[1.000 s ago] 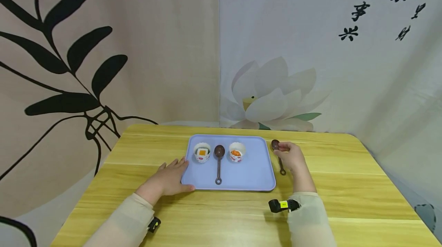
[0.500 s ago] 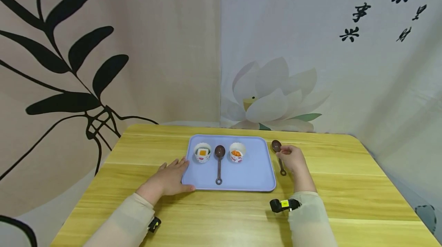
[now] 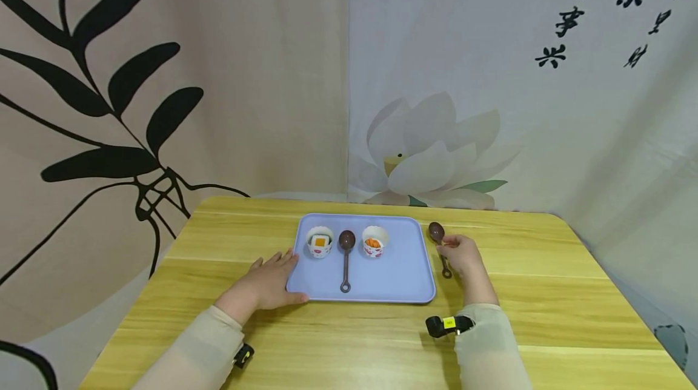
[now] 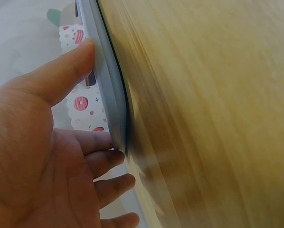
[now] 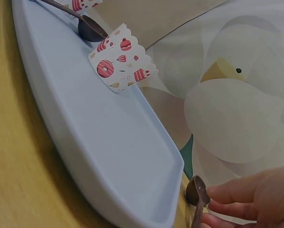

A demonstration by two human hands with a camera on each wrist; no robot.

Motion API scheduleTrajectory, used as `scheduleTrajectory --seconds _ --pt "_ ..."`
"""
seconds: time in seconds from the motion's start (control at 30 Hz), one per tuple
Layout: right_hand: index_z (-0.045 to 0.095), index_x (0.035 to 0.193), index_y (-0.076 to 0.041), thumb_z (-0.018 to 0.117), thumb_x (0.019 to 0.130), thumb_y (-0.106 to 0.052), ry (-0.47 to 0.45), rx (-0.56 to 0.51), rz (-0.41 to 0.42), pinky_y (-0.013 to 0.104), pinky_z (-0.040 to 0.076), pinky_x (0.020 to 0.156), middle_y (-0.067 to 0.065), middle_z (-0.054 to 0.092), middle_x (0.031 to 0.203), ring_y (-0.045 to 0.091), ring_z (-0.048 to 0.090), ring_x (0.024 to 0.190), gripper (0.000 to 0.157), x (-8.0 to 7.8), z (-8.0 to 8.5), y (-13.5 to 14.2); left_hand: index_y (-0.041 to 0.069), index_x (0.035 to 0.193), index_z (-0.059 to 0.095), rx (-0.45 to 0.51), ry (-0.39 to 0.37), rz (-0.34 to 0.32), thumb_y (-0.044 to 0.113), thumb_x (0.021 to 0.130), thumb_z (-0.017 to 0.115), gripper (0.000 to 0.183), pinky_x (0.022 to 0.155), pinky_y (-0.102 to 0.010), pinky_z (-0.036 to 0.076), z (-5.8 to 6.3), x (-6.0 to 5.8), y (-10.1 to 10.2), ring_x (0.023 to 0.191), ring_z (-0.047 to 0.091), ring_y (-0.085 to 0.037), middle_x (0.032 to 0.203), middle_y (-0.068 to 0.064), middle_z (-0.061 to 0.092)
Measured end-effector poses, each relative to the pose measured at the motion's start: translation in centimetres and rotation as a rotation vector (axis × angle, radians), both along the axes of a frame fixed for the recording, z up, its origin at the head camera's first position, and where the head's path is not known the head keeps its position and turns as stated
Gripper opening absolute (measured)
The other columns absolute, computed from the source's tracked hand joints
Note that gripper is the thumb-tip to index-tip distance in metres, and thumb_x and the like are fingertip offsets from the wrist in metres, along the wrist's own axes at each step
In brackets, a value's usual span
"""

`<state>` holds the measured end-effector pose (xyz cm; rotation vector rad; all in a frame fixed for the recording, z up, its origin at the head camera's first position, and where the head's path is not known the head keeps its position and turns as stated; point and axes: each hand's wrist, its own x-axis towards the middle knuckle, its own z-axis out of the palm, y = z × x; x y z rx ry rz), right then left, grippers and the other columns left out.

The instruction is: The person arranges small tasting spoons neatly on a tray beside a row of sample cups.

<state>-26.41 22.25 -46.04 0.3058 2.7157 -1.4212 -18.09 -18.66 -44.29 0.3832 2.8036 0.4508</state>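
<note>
My left hand (image 3: pixel 268 286) rests at the left end of a pale blue tray (image 3: pixel 392 281), fingers spread along its edge and thumb at the front corner. In the left wrist view the thumb (image 4: pixel 61 71) lies against the tray rim. Just right of the tray, my right hand (image 3: pixel 462 255) pinches a brown spoon (image 3: pixel 436 232) near its neck; the bowl points away and the ringed handle points toward me. On the tray lie a second brown spoon (image 3: pixel 346 241), a paper cup (image 3: pixel 320 251) with a white and orange piece, and another cup (image 3: pixel 374 249) with orange pieces.
The tray sits on a yellow wood-grain table (image 3: pixel 360 347). Behind its far edge hangs a pale curtain (image 3: pixel 272 105) printed with leaves, a lotus and characters. Both wrists wear small black cameras (image 3: pixel 448 324).
My right hand's fingers have slid from beside the spoon's bowl down to its neck, toward me. The spoon has barely shifted. The left hand and the tray hold still.
</note>
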Motion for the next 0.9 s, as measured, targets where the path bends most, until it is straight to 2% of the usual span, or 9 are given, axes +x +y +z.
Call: scheduleTrajectory --seconds 0.33,0.6,0.9 --pt "0.059 0.124 0.012 0.064 0.095 -0.008 -0.014 0.007 -0.031 0.039 0.053 0.084 0.03 0.062 0.116 0.037 0.062 0.102 0.036 -0.26 -0.51 0.19 -0.006 0.152 0.034 0.013 -0.002 0.004 0.053 0.086 0.073 0.097 0.114 -0.068 0.015 0.15 0.07 0.13 0.146 0.025 -0.047 0.16 -0.024 0.028" --pt "0.062 0.12 0.012 0.065 0.092 -0.005 -0.01 0.012 -0.048 0.034 0.053 0.077 0.024 0.065 0.106 0.032 0.062 0.094 0.032 -0.45 -0.92 0.14 -0.007 0.152 0.034 0.013 0.001 0.002 0.053 0.086 0.073 0.097 0.114 -0.069 0.016 0.32 0.18 0.08 0.146 0.025 -0.048 0.159 -0.025 0.028" --pt "0.063 0.118 0.013 0.067 0.089 0.003 -0.009 0.035 -0.029 0.033 0.055 0.075 0.026 0.067 0.105 0.035 0.064 0.096 0.03 -0.58 -0.99 0.13 -0.006 0.152 0.034 0.002 0.001 0.004 0.054 0.086 0.073 0.097 0.114 -0.068 0.016 -0.1 -0.02 -0.04 0.146 0.025 -0.047 0.16 -0.024 0.028"
